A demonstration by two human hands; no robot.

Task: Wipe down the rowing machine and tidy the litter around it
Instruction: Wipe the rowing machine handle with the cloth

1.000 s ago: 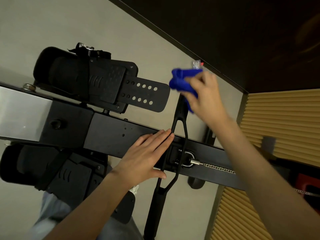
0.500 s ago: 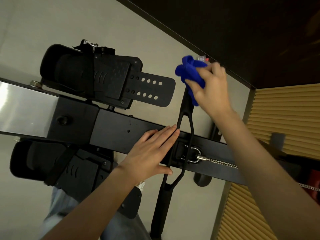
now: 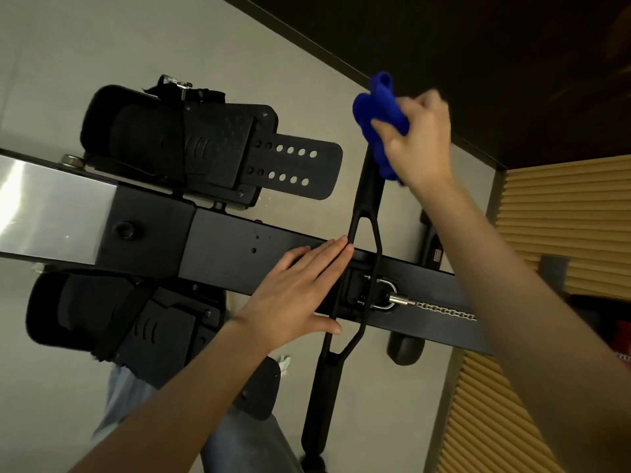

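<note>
The rowing machine's black beam (image 3: pixel 222 250) runs across the view, silver rail at the left. Its black pull handle (image 3: pixel 365 213) lies across the beam, clipped to a chain (image 3: pixel 440 307). My right hand (image 3: pixel 418 138) grips a bunched blue cloth (image 3: pixel 375 110) around the far end of the handle. My left hand (image 3: pixel 297 295) lies flat on the beam, fingers straight, fingertips touching the handle's fork. Two black footrests (image 3: pixel 205 148) with straps sit either side of the beam. A small white scrap of litter (image 3: pixel 283 361) lies on the floor below the beam.
Pale grey floor (image 3: pixel 85 46) surrounds the machine. A dark wall base (image 3: pixel 478 63) runs along the far side. Ribbed tan panels (image 3: pixel 563 227) stand at the right, with a red object (image 3: pixel 623 339) at the edge. My jeans-clad leg (image 3: pixel 246 445) is below.
My right hand with the blue cloth has slid a little farther out along the handle's far end. My left hand has stayed flat on the beam.
</note>
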